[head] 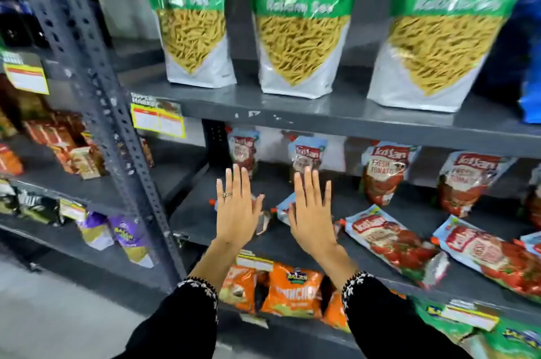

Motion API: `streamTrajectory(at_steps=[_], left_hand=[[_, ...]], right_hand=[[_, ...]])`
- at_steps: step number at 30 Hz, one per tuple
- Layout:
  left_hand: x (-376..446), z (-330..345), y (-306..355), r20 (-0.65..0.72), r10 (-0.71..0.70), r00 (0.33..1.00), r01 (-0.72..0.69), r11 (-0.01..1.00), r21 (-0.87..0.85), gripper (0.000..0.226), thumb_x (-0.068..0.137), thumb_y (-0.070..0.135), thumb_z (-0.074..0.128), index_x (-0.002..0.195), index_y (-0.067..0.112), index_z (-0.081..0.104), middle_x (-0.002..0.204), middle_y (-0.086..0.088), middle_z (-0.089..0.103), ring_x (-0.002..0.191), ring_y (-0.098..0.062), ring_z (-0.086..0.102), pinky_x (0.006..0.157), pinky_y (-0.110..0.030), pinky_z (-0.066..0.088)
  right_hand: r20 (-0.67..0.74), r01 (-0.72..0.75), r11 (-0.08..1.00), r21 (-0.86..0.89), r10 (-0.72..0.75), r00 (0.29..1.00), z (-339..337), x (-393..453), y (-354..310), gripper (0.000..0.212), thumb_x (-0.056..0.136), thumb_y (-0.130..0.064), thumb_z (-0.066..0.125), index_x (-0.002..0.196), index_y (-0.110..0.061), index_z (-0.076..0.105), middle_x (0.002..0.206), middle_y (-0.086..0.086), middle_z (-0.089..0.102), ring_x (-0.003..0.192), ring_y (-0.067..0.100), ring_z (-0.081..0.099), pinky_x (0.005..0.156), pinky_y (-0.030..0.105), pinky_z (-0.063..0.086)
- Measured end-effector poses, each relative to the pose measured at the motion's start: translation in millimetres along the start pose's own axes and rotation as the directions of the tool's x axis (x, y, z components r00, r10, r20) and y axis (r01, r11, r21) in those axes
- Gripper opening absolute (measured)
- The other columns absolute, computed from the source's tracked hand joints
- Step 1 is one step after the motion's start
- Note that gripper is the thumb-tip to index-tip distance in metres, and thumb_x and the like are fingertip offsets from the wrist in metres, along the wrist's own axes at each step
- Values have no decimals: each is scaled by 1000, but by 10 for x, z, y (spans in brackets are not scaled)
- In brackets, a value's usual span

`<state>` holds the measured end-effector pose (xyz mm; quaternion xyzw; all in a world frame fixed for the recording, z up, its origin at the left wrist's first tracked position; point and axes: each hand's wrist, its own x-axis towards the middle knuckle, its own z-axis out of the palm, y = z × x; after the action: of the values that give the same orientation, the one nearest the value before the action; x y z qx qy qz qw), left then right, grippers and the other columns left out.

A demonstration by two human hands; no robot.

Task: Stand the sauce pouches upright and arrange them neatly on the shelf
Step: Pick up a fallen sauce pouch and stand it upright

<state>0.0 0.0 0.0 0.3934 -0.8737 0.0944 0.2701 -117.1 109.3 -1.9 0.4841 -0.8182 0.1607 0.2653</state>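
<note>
Facing a grey shelf [292,238], we see three snack bags [304,22] on the tier above. Along its back edge four sauce pouches [380,174] stand upright; nearer the front edge, others [395,244] lie flat. Our left hand [235,209] and right hand [313,212] hover flat over the front-left corner, fingers spread, grasping nothing. A ring [225,194] marks the left.

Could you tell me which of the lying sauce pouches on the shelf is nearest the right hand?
The pouch lying flat just left of the right hand, partly hidden behind it; the other flat pouches lie farther right.
</note>
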Motion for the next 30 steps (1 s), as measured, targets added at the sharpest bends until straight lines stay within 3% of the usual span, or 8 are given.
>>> streamTrajectory(at_steps=[4, 8, 14, 18, 20, 24, 26, 30], left_hand=[[38, 512, -481, 272, -51, 961, 68, 996, -53, 69, 97, 42, 31, 149, 4, 6, 159, -16, 9, 147, -31, 9, 120, -46, 5], [55, 799, -652, 448, -216, 868, 336, 919, -207, 70, 96, 41, 37, 148, 2, 12, 152, -19, 28, 135, -34, 36, 110, -41, 31], [239, 1001, -613, 771, -410, 488, 849, 427, -310, 60, 95, 31, 45, 141, -2, 27, 138, -24, 46, 123, -39, 49, 95, -40, 44], [352, 1071, -588, 823, -442, 357, 934, 160, -319, 62, 83, 22, 64, 131, -5, 37, 130, -23, 55, 117, -38, 54, 93, -41, 47], [379, 1076, -619, 803, -455, 385, 921, 127, -369, 60, 78, 19, 70, 125, -4, 42, 125, -21, 59, 113, -36, 58, 90, -39, 48], [509, 1049, -753, 675, -349, 649, 754, 186, -630, 53, 77, 2, 68, 124, 5, 42, 122, -17, 64, 113, -28, 60, 92, -31, 47], [598, 1028, -814, 601, -248, 760, 651, 293, -701, 60, 79, -1, 66, 131, 9, 38, 128, -16, 57, 118, -27, 57, 101, -42, 47], [511, 1032, -889, 540, -158, 827, 544, 467, -697, 65, 83, -6, 59, 140, 8, 32, 132, -17, 44, 121, -28, 53, 102, -44, 47]], right_hand=[[272, -38, 997, 61, 20, 962, 515, 143, -310, 60, 96, -29, 40, 148, -6, 22, 157, 16, 23, 145, 33, 20, 118, 51, 21], [525, -246, 943, 226, 95, 846, 946, 256, -528, 50, 100, -28, 30, 145, -5, 26, 150, 18, 34, 138, 31, 33, 112, 39, 30], [732, -758, 606, 240, 399, 552, 1186, 634, -632, 37, 96, -21, 46, 122, 3, 56, 131, 25, 56, 121, 37, 52, 95, 37, 42], [827, -904, 337, 263, 404, 391, 1240, 783, -544, 24, 85, -8, 65, 103, 8, 63, 113, 21, 63, 88, 27, 63, 69, 35, 46], [853, -935, 190, 299, 386, 352, 1240, 753, -526, 31, 81, -5, 69, 106, 11, 60, 107, 19, 59, 81, 23, 62, 64, 30, 44], [845, -868, -97, 488, 301, 441, 1268, 653, -561, 53, 80, 15, 59, 130, 11, 45, 104, 13, 61, 106, 24, 53, 94, 29, 43], [796, -818, -78, 570, 296, 527, 1275, 661, -607, 48, 79, 16, 58, 126, 9, 51, 102, 11, 61, 101, 22, 55, 97, 30, 44], [761, -796, -22, 605, 311, 570, 1328, 568, -709, 41, 77, 21, 56, 115, 6, 58, 88, 4, 64, 90, 19, 58, 69, 12, 51]])
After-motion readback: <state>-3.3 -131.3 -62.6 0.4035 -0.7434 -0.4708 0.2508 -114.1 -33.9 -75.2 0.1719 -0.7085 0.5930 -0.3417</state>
